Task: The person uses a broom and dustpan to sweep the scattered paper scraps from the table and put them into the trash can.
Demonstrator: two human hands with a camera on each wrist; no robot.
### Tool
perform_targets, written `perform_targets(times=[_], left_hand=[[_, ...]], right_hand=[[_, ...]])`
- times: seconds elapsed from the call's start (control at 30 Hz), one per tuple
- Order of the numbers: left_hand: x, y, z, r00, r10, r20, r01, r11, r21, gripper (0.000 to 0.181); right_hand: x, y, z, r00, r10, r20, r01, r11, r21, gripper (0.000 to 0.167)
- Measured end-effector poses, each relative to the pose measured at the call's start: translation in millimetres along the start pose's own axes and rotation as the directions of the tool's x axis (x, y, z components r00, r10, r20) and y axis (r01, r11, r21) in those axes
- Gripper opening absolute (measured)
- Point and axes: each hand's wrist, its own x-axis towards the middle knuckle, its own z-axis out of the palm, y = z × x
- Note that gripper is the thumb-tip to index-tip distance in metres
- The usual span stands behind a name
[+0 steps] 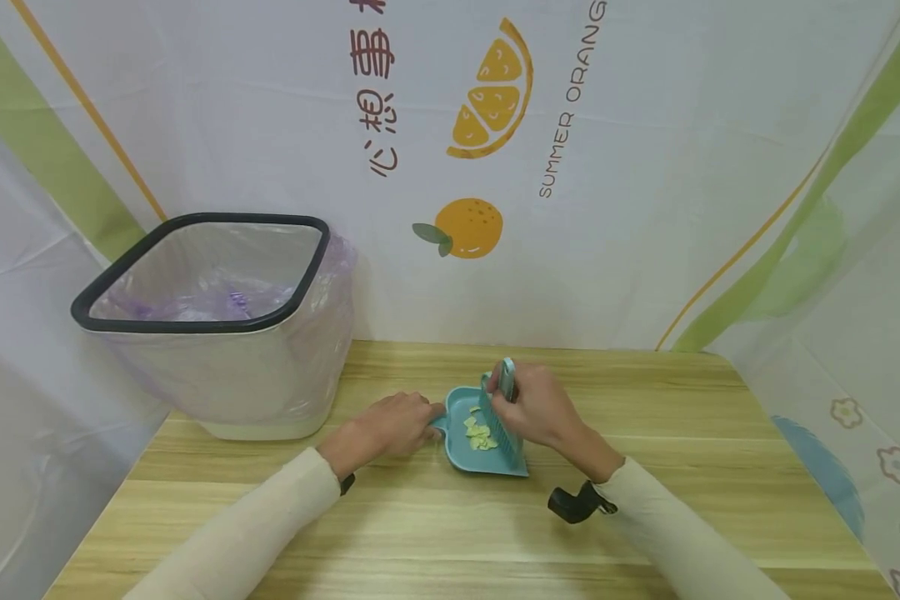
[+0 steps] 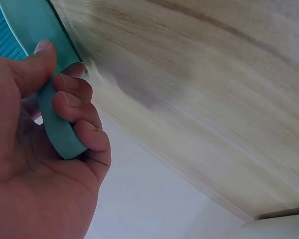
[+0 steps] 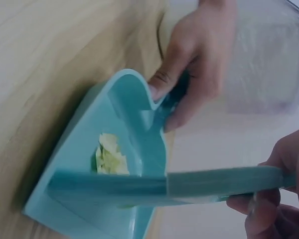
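Note:
A small teal dustpan (image 1: pixel 461 457) lies on the wooden table, with pale green leafy scraps (image 1: pixel 480 435) inside it. My left hand (image 1: pixel 399 423) grips its handle (image 2: pixel 62 132), fingers curled round it in the left wrist view. In my right hand (image 1: pixel 542 404) is a teal hand brush (image 3: pixel 219 182), held by its handle. The brush stands upright over the pan's right part, its bristles down in the pan beside the scraps. Part of the scraps is hidden behind the brush in the right wrist view.
At the table's back left stands a white trash bin (image 1: pixel 270 367) with a black rim and a translucent purple-tinted bag lining it. A white curtain (image 1: pixel 630 167) printed with oranges hangs behind the wooden table (image 1: pixel 435 542).

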Motion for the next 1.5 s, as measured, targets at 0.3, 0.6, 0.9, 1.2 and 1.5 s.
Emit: perform_targets(times=[0.3, 0.6, 0.9, 1.2, 1.5], left_hand=[[-3.2, -1.8, 3.4, 1.0, 0.0, -0.013, 0.0, 0.997, -0.072, 0.027], [-7.5, -1.2, 1.2, 1.0, -0.012, -0.028, 0.009, 0.993, -0.121, 0.029], [-12.9, -3.4, -15.5, 0.996, -0.018, -0.091, 0.009, 0.995, -0.1, 0.034], [-22.5, -6.1, -45.7, 0.991, 0.033, -0.13, -0.047, 0.994, -0.104, 0.029], [-35.7, -3.0, -82.1, 0.988, 0.038, -0.146, -0.047, 0.997, -0.054, 0.021]], right_hand=[[-12.0, 10.4, -27.9, 0.991, 0.096, -0.092, -0.095, 0.995, 0.014, 0.008], [-28.2, 23.2, -45.1, 0.983, 0.108, -0.151, -0.116, 0.992, -0.047, 0.012], [-38.2, 28.9, -46.0, 0.983, 0.127, -0.134, -0.136, 0.989, -0.063, 0.012], [-41.2, 33.1, -40.5, 0.988, 0.101, -0.119, -0.11, 0.992, -0.065, 0.012], [-42.5, 33.8, -37.4, 0.989, 0.109, -0.104, -0.116, 0.991, -0.064, 0.011]])
